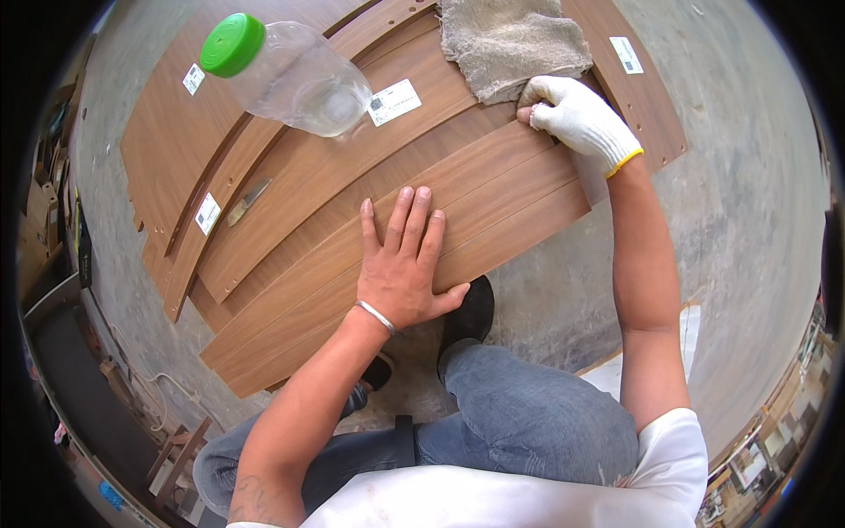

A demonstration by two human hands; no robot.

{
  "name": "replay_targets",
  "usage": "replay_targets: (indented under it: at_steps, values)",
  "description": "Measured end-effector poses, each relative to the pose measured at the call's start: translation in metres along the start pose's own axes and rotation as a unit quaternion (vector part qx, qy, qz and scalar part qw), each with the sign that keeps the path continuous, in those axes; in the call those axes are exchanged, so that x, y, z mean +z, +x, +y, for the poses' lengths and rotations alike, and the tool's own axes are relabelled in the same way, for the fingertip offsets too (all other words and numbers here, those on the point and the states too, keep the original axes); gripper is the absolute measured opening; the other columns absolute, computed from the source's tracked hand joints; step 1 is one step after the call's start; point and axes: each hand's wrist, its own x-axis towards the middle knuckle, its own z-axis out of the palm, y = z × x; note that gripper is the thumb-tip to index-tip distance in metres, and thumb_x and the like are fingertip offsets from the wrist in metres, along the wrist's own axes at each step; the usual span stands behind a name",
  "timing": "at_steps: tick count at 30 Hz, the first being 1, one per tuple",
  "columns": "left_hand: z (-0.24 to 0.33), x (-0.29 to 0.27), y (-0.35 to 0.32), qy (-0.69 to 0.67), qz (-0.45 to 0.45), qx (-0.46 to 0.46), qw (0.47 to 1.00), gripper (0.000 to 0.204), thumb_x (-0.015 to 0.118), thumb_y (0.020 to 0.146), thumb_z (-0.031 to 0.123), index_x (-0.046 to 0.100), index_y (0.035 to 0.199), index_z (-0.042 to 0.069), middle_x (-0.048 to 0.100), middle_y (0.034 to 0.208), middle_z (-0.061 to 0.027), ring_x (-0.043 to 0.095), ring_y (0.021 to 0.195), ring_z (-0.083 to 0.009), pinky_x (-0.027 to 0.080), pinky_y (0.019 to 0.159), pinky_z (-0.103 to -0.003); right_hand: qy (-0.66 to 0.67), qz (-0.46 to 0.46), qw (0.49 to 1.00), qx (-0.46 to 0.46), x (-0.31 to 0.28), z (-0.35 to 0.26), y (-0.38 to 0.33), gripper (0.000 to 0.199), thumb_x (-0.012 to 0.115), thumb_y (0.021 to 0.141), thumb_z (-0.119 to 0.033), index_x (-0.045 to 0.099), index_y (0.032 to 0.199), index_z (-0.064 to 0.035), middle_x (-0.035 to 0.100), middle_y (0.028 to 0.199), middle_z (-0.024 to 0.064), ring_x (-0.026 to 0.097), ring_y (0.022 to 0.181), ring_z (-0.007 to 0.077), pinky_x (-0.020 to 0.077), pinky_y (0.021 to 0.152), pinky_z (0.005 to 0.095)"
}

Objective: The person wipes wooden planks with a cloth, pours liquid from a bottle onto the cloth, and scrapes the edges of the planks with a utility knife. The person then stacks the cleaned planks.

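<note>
My bare left hand (400, 273) lies flat on a brown wood-grain board (510, 211), fingers spread, with a silver bangle at the wrist. Two straight grooves run along this board. At its far right end is my right hand (581, 119), in a white knit glove with a yellow cuff. Its fingers are curled and pinched at the board's edge; anything between them is hidden. Just beyond the glove lies a crumpled grey-beige rag (510, 48). A clear plastic jar (308, 84) with a green lid (232, 44) rests on the panels farther left.
More brown panels (167, 132) lie stacked beneath, several bearing white labels (396, 102). A small putty knife or blade (249, 202) sits on them at left. Grey concrete floor (739, 220) surrounds the stack. My black shoe (468, 312) is close to the board's near edge.
</note>
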Motion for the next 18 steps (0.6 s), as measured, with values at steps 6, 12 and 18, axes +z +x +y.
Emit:
replay_targets:
  at_steps: [6,12,18]
  values:
    - [0.002,0.001,-0.003,-0.005,-0.015,-0.002,1.0,0.105,0.076,0.072,0.065,0.046,0.148,0.0,0.031,0.166,-0.0242,0.023,0.158,-0.0401,0.01,0.121,-0.076,0.008,-0.031,0.999,0.01,-0.003,0.004,0.002,0.022,0.069,0.095,-0.024,0.07,0.094,-0.0019,0.065,0.075,0.0055,0.058,0.069,0.0164,0.0484,0.065,0.0348]
    - [0.001,0.0,0.0,-0.001,-0.004,-0.002,1.0,0.102,0.078,0.071,0.062,0.047,0.146,-0.001,0.033,0.165,-0.0238,0.025,0.157,-0.0406,0.01,0.124,-0.072,0.052,-0.023,0.994,0.09,-0.007,-0.003,0.002,0.03,0.064,0.094,-0.03,0.072,0.096,-0.0008,0.067,0.078,0.014,0.064,0.071,0.0257,0.0518,0.068,0.0399]
    - [-0.001,0.001,0.001,0.001,-0.007,0.0,1.0,0.103,0.077,0.071,0.063,0.047,0.147,0.0,0.032,0.165,-0.0239,0.024,0.157,-0.0403,0.01,0.122,-0.075,-0.043,0.025,0.999,0.002,0.002,0.008,0.01,0.034,0.066,0.092,-0.033,0.074,0.098,-0.0003,0.072,0.09,0.0187,0.069,0.083,0.0305,0.054,0.078,0.0414]
